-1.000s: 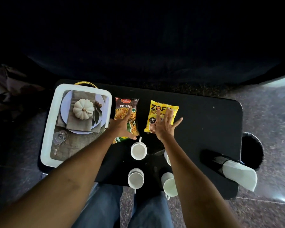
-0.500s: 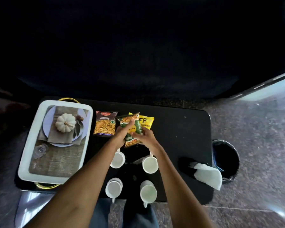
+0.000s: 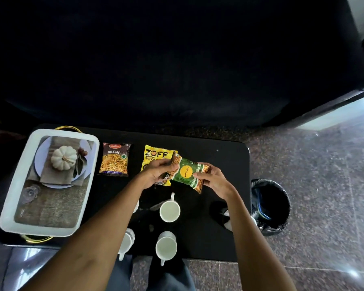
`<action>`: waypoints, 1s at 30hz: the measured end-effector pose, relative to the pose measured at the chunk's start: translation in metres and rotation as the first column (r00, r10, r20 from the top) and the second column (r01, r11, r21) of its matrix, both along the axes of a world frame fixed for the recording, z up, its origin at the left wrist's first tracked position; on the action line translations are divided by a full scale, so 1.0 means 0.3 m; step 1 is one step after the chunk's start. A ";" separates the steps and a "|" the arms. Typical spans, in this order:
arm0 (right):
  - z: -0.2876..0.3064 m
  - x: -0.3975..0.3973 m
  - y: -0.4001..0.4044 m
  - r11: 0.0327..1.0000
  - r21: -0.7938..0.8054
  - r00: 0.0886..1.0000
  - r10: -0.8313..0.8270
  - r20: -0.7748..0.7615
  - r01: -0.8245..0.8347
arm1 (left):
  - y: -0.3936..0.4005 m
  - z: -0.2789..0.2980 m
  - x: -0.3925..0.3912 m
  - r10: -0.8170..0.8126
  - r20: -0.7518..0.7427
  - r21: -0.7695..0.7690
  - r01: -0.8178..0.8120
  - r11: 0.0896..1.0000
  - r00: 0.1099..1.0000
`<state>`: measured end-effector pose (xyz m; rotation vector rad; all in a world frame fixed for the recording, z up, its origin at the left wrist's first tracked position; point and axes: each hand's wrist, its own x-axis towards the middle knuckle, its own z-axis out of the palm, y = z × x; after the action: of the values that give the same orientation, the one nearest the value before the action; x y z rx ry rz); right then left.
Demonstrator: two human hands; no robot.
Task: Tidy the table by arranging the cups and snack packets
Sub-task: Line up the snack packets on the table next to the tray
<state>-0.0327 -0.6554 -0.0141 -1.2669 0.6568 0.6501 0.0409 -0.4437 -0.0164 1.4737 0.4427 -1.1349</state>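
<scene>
Both hands hold a green and orange snack packet (image 3: 187,172) tilted above the black table (image 3: 223,164). My left hand (image 3: 156,173) grips its left end and my right hand (image 3: 212,179) its right end. Under it lies a yellow ZOFF packet (image 3: 156,154), partly covered. A dark Mixture packet (image 3: 115,159) lies flat to the left. White cups stand nearer me: one (image 3: 169,211) in the middle, one (image 3: 166,247) at the front edge, one (image 3: 126,242) half hidden by my left arm. A fourth is barely visible behind that arm.
A white tray (image 3: 15,185) with a plate, burlap mat, small white pumpkin (image 3: 64,158) and a glass fills the table's left end. A dark holder with white paper (image 3: 224,215) sits behind my right arm. A black bin (image 3: 269,206) stands on the floor to the right.
The green packet has moved right, from between the Mixture and ZOFF packets to over the ZOFF packet's right side. My right hand now grips its far end. The camera view shifted.
</scene>
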 end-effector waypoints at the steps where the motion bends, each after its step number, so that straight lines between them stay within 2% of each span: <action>1: -0.005 -0.002 -0.001 1.000 -0.003 1.000 -0.011 -0.005 0.011 | -0.002 -0.006 -0.006 0.005 -0.001 0.005 -0.005 1.000 1.000; 6: -0.037 -0.008 -0.036 0.998 0.000 0.998 -0.066 -0.023 0.066 | -0.022 -0.031 -0.012 -0.054 -0.040 -0.022 0.053 0.998 0.998; 14: -0.078 0.013 -0.085 1.000 -0.002 0.999 0.015 -0.051 -0.015 | -0.053 -0.084 -0.022 -0.070 -0.088 -0.009 0.069 0.998 0.994; 16: -0.098 0.013 -0.085 0.999 0.001 0.997 -0.050 -0.060 0.050 | -0.073 -0.090 -0.011 0.054 -0.117 0.000 -0.055 0.999 0.992; 18: -0.127 0.004 -0.078 0.975 -0.029 0.971 -0.222 -0.084 0.220 | -0.092 -0.101 0.005 0.205 -0.153 -0.014 -0.210 0.978 0.967; 19: -0.143 -0.002 -0.074 0.947 -0.076 0.943 -0.318 -0.101 0.311 | -0.102 -0.103 0.011 0.213 -0.141 0.004 -0.214 0.977 0.967; 20: -0.159 -0.010 -0.068 0.915 -0.152 0.913 -0.391 -0.119 0.373 | -0.111 -0.104 0.013 0.156 -0.097 0.057 -0.151 0.987 0.983; 22: -0.190 -0.035 -0.047 0.863 -0.353 0.888 -0.435 -0.151 0.363 | -0.116 -0.110 0.011 -0.122 0.089 0.271 0.094 0.958 0.989; 24: -0.210 -0.067 -0.022 0.839 -0.529 0.932 -0.281 -0.228 0.124 | -0.106 -0.115 0.006 -0.407 0.286 0.501 0.227 0.835 0.867; 26: -0.205 -0.092 -0.004 0.799 -0.599 0.939 -0.159 -0.305 -0.059 | -0.081 -0.125 -0.002 -0.592 0.387 0.626 0.269 0.732 0.707; 28: -0.185 -0.093 -0.005 0.767 -0.637 0.938 -0.159 -0.308 -0.079 | -0.047 -0.147 -0.016 -0.751 0.391 0.751 0.287 0.594 0.533; 30: -0.169 -0.076 -0.006 0.732 -0.676 0.949 -0.151 -0.276 -0.080 | -0.019 -0.162 -0.038 -0.820 0.329 0.820 0.289 0.494 0.468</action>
<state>-0.0555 -0.6571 -0.0649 -1.8466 1.2683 0.6001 0.0295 -0.4493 -0.0650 2.7532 -0.3479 -0.8190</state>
